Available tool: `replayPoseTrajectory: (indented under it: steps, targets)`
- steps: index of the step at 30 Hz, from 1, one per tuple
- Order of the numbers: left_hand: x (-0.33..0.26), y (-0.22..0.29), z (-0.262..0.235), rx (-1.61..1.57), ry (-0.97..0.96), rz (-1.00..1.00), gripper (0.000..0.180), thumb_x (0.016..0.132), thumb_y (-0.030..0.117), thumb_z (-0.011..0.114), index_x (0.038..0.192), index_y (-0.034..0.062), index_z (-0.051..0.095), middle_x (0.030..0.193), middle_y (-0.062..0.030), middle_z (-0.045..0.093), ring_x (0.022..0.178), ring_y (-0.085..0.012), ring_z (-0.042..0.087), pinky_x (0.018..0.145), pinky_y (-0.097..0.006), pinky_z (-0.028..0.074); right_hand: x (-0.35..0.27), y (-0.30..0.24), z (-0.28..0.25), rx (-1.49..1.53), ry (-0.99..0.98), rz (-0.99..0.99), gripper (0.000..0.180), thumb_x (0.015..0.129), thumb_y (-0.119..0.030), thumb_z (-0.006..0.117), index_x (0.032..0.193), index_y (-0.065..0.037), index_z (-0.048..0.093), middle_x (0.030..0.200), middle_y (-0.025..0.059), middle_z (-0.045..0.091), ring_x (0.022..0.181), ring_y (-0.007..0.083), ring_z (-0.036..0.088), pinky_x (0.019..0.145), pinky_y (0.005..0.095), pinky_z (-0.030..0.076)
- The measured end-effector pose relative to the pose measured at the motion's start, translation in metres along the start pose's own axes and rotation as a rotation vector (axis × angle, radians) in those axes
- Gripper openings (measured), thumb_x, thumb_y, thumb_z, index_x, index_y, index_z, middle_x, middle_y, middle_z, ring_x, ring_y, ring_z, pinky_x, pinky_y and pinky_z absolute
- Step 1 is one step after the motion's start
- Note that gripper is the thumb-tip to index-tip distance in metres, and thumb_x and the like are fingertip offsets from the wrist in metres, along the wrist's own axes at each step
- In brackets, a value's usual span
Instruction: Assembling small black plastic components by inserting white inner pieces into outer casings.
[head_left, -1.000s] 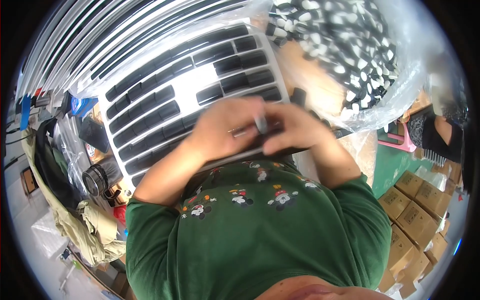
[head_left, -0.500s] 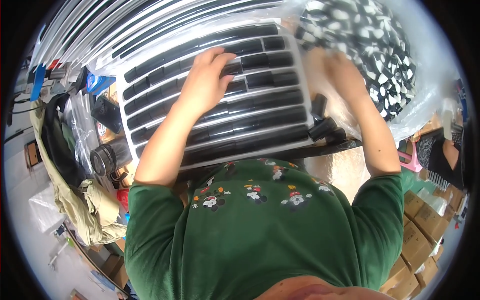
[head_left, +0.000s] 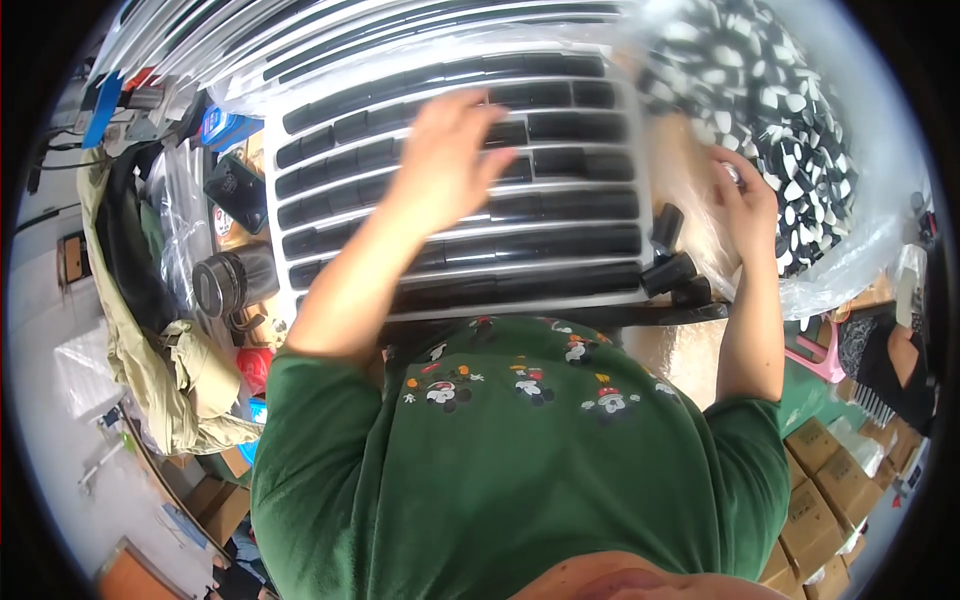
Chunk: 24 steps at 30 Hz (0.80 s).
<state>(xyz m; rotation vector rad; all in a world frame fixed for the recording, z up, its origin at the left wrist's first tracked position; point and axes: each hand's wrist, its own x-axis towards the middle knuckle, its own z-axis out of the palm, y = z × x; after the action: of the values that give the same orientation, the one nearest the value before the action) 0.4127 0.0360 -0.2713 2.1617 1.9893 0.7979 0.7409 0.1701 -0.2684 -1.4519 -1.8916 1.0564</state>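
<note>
A white tray [head_left: 643,130] holds rows of glossy black cylindrical pieces [head_left: 560,205]. Over its middle rows is my left hand [head_left: 450,160], slightly blurred, with thumb and fingers apart and nothing visible held. Right of the tray, my right hand [head_left: 750,205] has its fingers curled around a small shiny piece [head_left: 733,174], partly hidden by the fingertips. Beside that hand lies a large heap of black-and-white pieces [head_left: 800,150] in a clear plastic bag [head_left: 840,275]. Several loose black cylinders [head_left: 668,272] lie at the tray's lower right corner.
Stacked trays with more black pieces [head_left: 400,35] stand behind the tray. To the left are a clear jar [head_left: 218,285], a black box [head_left: 236,190] and a beige garment [head_left: 120,340]. Cardboard boxes [head_left: 825,500] and a pink plastic item [head_left: 825,355] are at right.
My right hand, blurred before at the bag's edge, has drawn nearer and now pinches a small piece. My left hand stays over the tray. The whole view has shifted slightly.
</note>
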Motion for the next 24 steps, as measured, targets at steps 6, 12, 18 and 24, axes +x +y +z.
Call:
replayPoseTrajectory:
  steps: [6, 12, 18, 24]
  targets:
    - [-0.043, -0.038, -0.048, 0.107, -0.428, -0.091, 0.036, 0.072, 0.007, 0.072, 0.104, 0.0141, 0.058, 0.104, -0.011, 0.051, 0.102, -0.0326, 0.05, 0.088, -0.038, 0.042, -0.014, -0.006, 0.018, 0.379, -0.045, -0.039, 0.022, 0.094, -0.016, 0.054, 0.111, -0.004, 0.06, 0.094, -0.0015, 0.062, 0.062, 0.0018, 0.042, 0.054, 0.0167, 0.034]
    - [-0.053, -0.03, -0.027, 0.016, -0.116, -0.063, 0.039, 0.073, 0.011, 0.072, 0.108, 0.0122, 0.054, 0.104, -0.0089, 0.057, 0.1, -0.0315, 0.056, 0.084, -0.041, 0.044, -0.043, -0.044, 0.067, 0.609, -0.252, 0.04, 0.033, 0.082, 0.002, 0.063, 0.114, 0.001, 0.055, 0.1, 0.0083, 0.06, 0.087, 0.0135, 0.061, 0.07, 0.0224, 0.05]
    - [-0.055, 0.045, -0.005, -0.336, 0.145, -0.065, 0.05, 0.07, 0.012, 0.075, 0.115, 0.0083, 0.055, 0.109, -0.0109, 0.062, 0.096, -0.029, 0.062, 0.081, -0.036, 0.051, -0.064, -0.082, 0.13, 0.533, -0.272, -0.103, 0.038, 0.075, 0.001, 0.072, 0.112, -0.001, 0.062, 0.084, -0.0046, 0.054, 0.078, 0.0043, 0.051, 0.069, 0.0184, 0.044]
    - [-0.054, 0.052, -0.011, -0.331, 0.175, 0.006, 0.054, 0.07, 0.009, 0.074, 0.12, 0.0078, 0.054, 0.107, -0.0092, 0.064, 0.096, -0.027, 0.063, 0.082, -0.034, 0.051, -0.071, -0.086, 0.121, 0.159, -0.295, -0.28, 0.039, 0.078, -0.008, 0.072, 0.115, -0.001, 0.061, 0.092, 0.0014, 0.06, 0.086, 0.0075, 0.056, 0.07, 0.0193, 0.047]
